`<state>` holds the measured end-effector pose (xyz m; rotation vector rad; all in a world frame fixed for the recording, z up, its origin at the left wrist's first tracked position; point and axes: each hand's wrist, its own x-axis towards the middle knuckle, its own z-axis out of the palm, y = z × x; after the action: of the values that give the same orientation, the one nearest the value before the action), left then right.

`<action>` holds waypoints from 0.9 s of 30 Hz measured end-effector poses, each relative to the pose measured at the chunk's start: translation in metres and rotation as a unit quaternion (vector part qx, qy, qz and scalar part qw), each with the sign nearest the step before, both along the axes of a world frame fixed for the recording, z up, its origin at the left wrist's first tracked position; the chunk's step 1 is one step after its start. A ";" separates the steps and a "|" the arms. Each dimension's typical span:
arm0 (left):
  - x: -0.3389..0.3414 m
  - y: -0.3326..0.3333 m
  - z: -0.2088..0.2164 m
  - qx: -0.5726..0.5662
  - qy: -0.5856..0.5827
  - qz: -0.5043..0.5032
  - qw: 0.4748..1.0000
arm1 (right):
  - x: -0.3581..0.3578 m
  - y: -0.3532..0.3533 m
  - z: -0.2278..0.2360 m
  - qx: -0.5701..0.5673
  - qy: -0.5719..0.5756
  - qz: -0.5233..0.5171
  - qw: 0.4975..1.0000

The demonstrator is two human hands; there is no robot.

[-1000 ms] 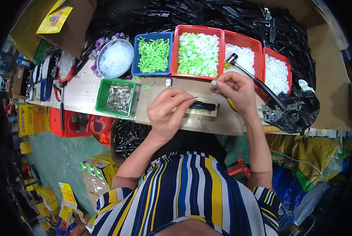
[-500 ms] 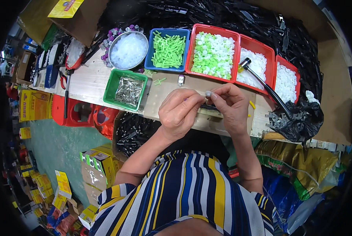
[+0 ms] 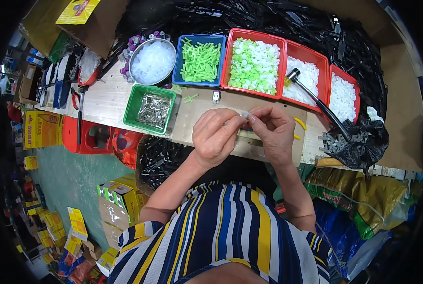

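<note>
Above a cardboard sheet point(image 3: 185, 120) on the bench, my left hand point(image 3: 215, 136) and my right hand point(image 3: 276, 135) meet at the fingertips. Both are closed in a pinch on a small whitish piece point(image 3: 245, 114), partly covered by the fingers and too small to name. Just beyond them lies a small metal part with a purple bit point(image 3: 216, 96). To its left is a green cross-shaped plastic piece point(image 3: 190, 98). A yellow-handled tool point(image 3: 301, 124) rests beside my right hand, the rest of it hidden.
Around the cardboard stand a green bin point(image 3: 132, 106) of metal pins, a bowl point(image 3: 174, 66) of translucent pieces, a blue bin point(image 3: 176, 75) of green parts and red bins point(image 3: 228, 61) of small caps. A hammer point(image 3: 322, 106) leans across one red bin beside a black bag point(image 3: 374, 146).
My right hand has tilted slightly and shifted left, showing more of the yellow handles. Both hands keep their pinch on the small whitish piece.
</note>
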<state>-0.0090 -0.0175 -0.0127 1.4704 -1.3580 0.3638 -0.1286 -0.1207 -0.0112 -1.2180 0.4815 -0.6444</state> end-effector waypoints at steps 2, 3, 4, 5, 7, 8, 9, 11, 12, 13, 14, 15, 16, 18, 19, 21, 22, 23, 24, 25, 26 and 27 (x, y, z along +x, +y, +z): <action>0.000 0.001 -0.001 0.007 0.029 0.004 1.000 | 0.001 0.003 0.002 -0.009 -0.015 -0.001 1.000; 0.002 0.001 0.001 0.027 0.129 -0.022 0.991 | 0.000 0.002 0.001 -0.009 -0.015 -0.001 1.000; 0.004 0.002 0.002 0.048 0.227 -0.047 0.972 | -0.002 -0.001 0.000 0.008 -0.023 0.005 1.000; 0.007 0.002 0.002 0.096 0.328 -0.070 0.937 | -0.003 -0.003 -0.001 0.025 -0.031 0.011 0.999; 0.013 0.002 -0.008 0.072 0.506 -0.164 0.844 | -0.001 -0.006 0.001 0.005 -0.028 0.005 1.000; 0.015 0.002 -0.012 0.046 0.659 -0.253 0.707 | 0.000 -0.007 0.002 -0.014 -0.026 -0.003 1.000; 0.015 0.002 -0.011 0.059 0.658 -0.273 0.700 | -0.004 -0.011 0.001 -0.026 -0.018 0.027 0.999; 0.012 0.000 -0.006 0.067 0.683 -0.277 0.673 | -0.003 -0.010 0.004 -0.030 -0.034 0.040 0.998; 0.011 -0.002 -0.005 0.074 0.706 -0.281 0.646 | -0.004 -0.010 0.005 -0.035 -0.051 0.052 0.997; 0.012 -0.002 -0.007 0.074 0.707 -0.281 0.645 | -0.005 -0.011 0.006 -0.034 -0.050 0.052 0.997; 0.014 -0.003 -0.009 0.091 0.697 -0.300 0.645 | -0.007 -0.013 0.006 -0.051 -0.050 0.062 0.996; 0.016 -0.003 -0.010 0.107 0.687 -0.318 0.645 | -0.009 -0.015 0.006 -0.068 -0.050 0.074 0.994; 0.017 -0.004 -0.010 0.107 0.687 -0.317 0.645 | -0.010 -0.016 0.006 -0.067 -0.049 0.075 0.994; 0.018 -0.005 -0.011 0.117 0.679 -0.347 0.636 | -0.013 -0.018 0.007 -0.088 -0.039 0.083 0.992; 0.018 -0.005 -0.011 0.117 0.680 -0.346 0.636 | -0.013 -0.019 0.009 -0.088 -0.039 0.083 0.992; 0.018 -0.005 -0.012 0.129 0.692 -0.347 0.620 | -0.015 -0.019 0.010 -0.132 -0.030 0.079 0.988; 0.018 -0.005 -0.013 0.128 0.692 -0.347 0.620 | -0.016 -0.020 0.010 -0.132 -0.030 0.080 0.988; 0.019 -0.005 -0.014 0.137 0.697 -0.344 0.614 | -0.018 -0.021 0.009 -0.178 -0.001 0.074 0.981; 0.020 -0.005 -0.015 0.144 0.702 -0.341 0.609 | -0.018 -0.022 0.009 -0.222 0.028 0.068 0.972; 0.021 -0.005 -0.016 0.143 0.702 -0.340 0.609 | -0.018 -0.021 0.009 -0.222 0.029 0.069 0.972; 0.022 -0.005 -0.016 0.153 0.699 -0.339 0.610 | -0.018 -0.021 0.010 -0.259 0.038 0.060 0.963; 0.023 -0.005 -0.016 0.163 0.697 -0.338 0.611 | -0.018 -0.020 0.011 -0.295 0.047 0.052 0.953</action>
<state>0.0136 -0.0224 -0.0290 0.8465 -0.4821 -1.3658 -0.1463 -0.1408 -0.0004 -1.8342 0.3062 -0.6631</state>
